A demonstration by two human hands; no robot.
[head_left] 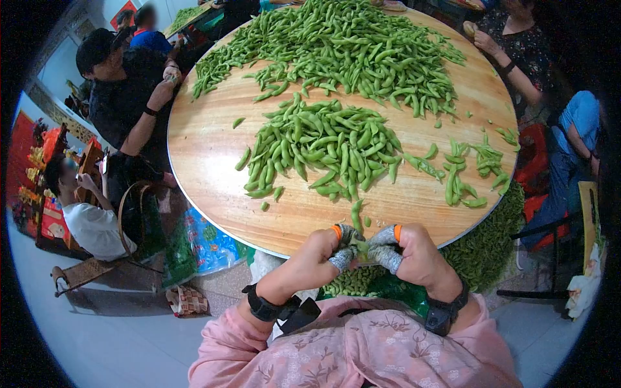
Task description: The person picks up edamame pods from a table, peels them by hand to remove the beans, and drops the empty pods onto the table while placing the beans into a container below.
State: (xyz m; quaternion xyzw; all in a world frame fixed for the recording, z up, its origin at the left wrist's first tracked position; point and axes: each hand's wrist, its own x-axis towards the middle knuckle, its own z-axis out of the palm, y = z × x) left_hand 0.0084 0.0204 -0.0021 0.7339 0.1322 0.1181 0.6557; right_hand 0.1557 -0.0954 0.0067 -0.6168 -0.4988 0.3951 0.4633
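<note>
At the table's near edge, my left hand point(322, 251) and my right hand point(414, 253) meet with fingertips pinched together. Grey covers wrap several fingers, with an orange band on each hand. Between the fingertips is a green edamame pod point(363, 247), mostly hidden by them. Another pod point(356, 215) lies just beyond my fingers on the round wooden table point(213, 210). Further in sits a small heap of edamame pods point(323, 142). Beneath my hands, shelled green beans point(352, 283) show in front of my lap.
A large pile of pods point(349, 45) covers the far side of the table. Loose pods point(458, 171) lie at the right. A green heap point(485, 246) is on the floor at right. People sit around the table. A wooden chair point(97, 258) stands at left.
</note>
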